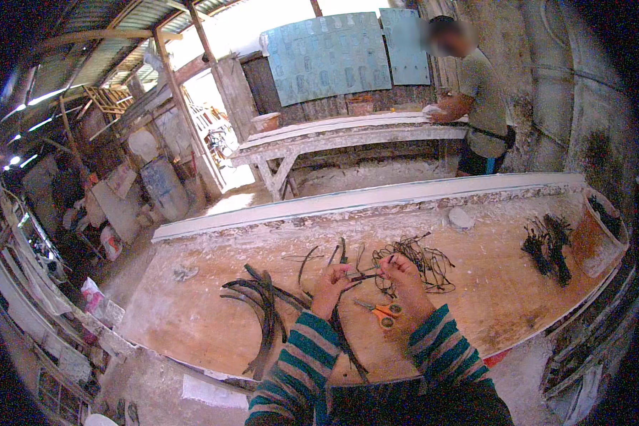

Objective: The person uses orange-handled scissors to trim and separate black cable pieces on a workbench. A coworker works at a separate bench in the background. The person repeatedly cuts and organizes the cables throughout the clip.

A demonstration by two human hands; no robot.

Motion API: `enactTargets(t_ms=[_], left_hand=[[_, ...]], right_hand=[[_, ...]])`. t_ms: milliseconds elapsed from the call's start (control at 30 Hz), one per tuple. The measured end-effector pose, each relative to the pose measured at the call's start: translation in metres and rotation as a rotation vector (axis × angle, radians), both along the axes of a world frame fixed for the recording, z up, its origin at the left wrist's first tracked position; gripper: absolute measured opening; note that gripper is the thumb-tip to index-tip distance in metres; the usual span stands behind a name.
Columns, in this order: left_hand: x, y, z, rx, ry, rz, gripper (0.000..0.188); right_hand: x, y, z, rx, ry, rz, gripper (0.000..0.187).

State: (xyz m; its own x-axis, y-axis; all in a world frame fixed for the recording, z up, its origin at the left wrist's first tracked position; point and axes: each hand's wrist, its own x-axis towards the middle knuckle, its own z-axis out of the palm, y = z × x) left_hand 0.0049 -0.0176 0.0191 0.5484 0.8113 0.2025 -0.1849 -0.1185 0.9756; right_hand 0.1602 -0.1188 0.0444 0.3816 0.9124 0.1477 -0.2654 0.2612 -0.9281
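Observation:
A thin dark strip (364, 277) stretches between my two hands above the wooden tabletop. My left hand (331, 289) pinches one end, and my right hand (405, 282) has its fingers closed on the other. Just below my right hand lie scissors (385, 310) with orange handles. To the left, several long dark strips (264, 312) rest in a loose curved bundle, and others lie around my left hand. A tangle of thin black cord (433, 266) spreads behind and beside my right hand.
Tied black bundles (549, 248) sit at the right, beside a brownish bucket (595, 245) lying on its side. A long pale board (376, 200) borders the table's far edge. Beyond it, a person (483, 99) stands at a white-stained bench (348, 135). A pale lump (461, 218) lies near the board.

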Motion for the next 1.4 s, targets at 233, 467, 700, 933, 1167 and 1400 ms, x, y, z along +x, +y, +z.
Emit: enactTargets(t_ms=[233, 467, 700, 933, 1167, 1400], left_hand=[[-0.008, 0.009, 0.0, -0.169, -0.037, 0.168, 0.011], [-0.011, 0.012, -0.002, -0.159, -0.054, 0.192, 0.003], [-0.009, -0.004, 0.018, -0.272, -0.119, -0.009, 0.008], [-0.007, -0.017, 0.009, 0.137, 0.183, -0.327, 0.01], [0.001, -0.024, 0.011, 0.21, 0.174, -0.355, 0.01], [-0.009, 0.0, 0.014, 0.152, 0.129, 0.115, 0.007]], right_hand=[[-0.017, -0.02, 0.025, 0.13, -0.167, 0.331, 0.022], [-0.01, -0.016, 0.022, 0.032, -0.477, 0.254, 0.019], [-0.002, -0.003, -0.004, 0.018, -0.809, -0.071, 0.023], [-0.004, -0.003, 0.014, -0.201, -0.782, -0.464, 0.022], [0.022, 0.021, -0.03, 0.099, -0.711, -0.491, 0.013], [0.022, 0.013, -0.025, 0.018, -0.636, -0.366, 0.003]])
